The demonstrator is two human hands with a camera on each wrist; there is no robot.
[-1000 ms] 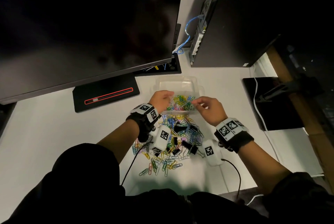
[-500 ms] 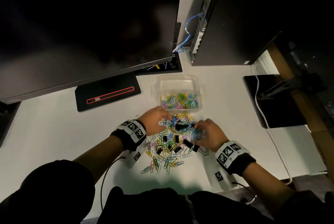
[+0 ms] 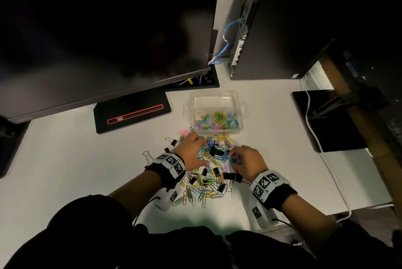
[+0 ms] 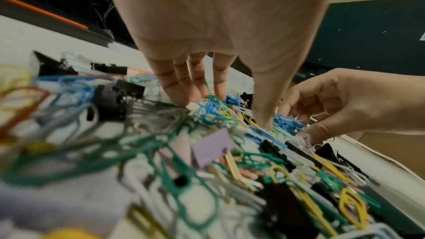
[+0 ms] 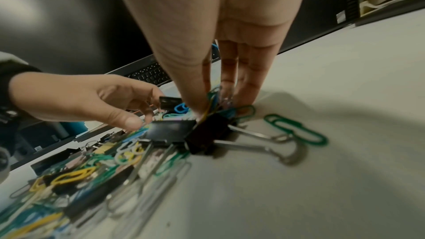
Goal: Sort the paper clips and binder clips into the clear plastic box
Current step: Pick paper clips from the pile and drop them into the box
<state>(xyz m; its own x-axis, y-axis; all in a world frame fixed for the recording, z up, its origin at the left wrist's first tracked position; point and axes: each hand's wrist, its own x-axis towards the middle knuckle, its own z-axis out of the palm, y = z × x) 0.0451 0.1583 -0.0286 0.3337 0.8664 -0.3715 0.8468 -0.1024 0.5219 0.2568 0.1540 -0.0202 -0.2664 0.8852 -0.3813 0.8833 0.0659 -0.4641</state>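
The clear plastic box (image 3: 214, 97) stands on the white desk, with coloured paper clips (image 3: 217, 119) in its near half. Just in front of it lies a mixed pile of paper clips and black binder clips (image 3: 206, 181). My left hand (image 3: 205, 153) (image 4: 225, 110) reaches down into the far side of the pile, fingers and thumb closing round a bunch of blue and yellow paper clips. My right hand (image 3: 230, 156) (image 5: 214, 103) pinches a few green and yellow paper clips at the pile's right side. A black binder clip (image 5: 207, 137) lies right below it.
Two stray binder clips (image 3: 148, 154) lie left of the pile. A monitor's base (image 3: 132, 112) is at the back left and a computer tower (image 3: 282, 29) at the back right. A black pad (image 3: 326, 121) with a white cable (image 3: 313, 134) lies to the right.
Both hands have come back from over the box to the pile. They now dig into the clips and close on them.
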